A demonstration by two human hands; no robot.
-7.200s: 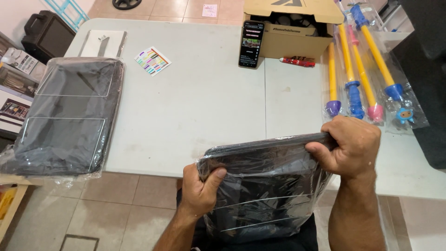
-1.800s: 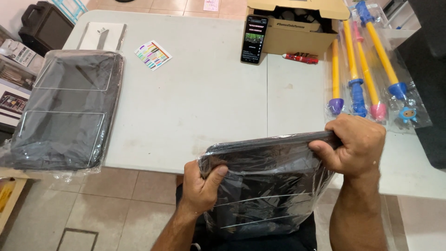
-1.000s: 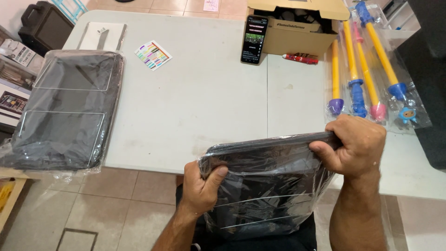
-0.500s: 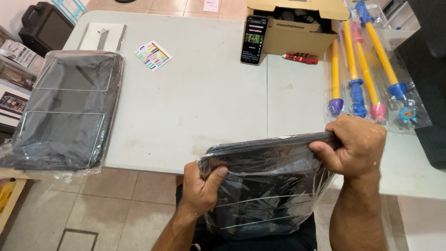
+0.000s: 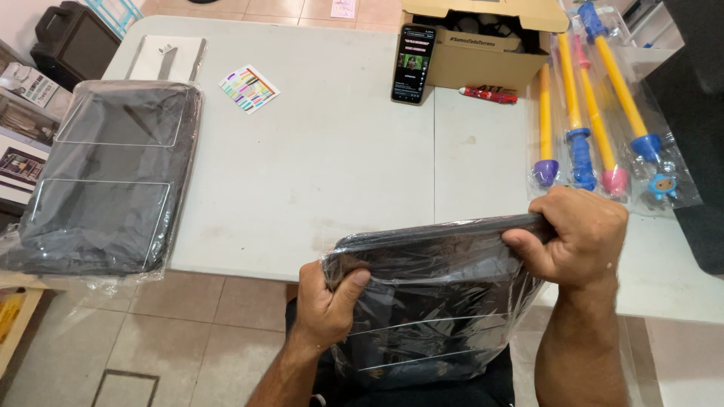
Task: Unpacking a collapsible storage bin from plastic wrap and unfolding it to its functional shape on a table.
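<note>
Gripping the plastic-wrapped dark bag (image 5: pixel 430 301) at its two upper corners, the left hand (image 5: pixel 326 300) and right hand (image 5: pixel 581 237) hold its long edge running left to right at the table's (image 5: pixel 317 166) near edge.

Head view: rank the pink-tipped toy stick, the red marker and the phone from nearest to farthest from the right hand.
From the right hand:
1. Pink-tipped toy stick, just beyond the knuckles, in its clear wrap.
2. Red marker, farther back beside the cardboard box.
3. Phone, leaning on the box's left end.
</note>
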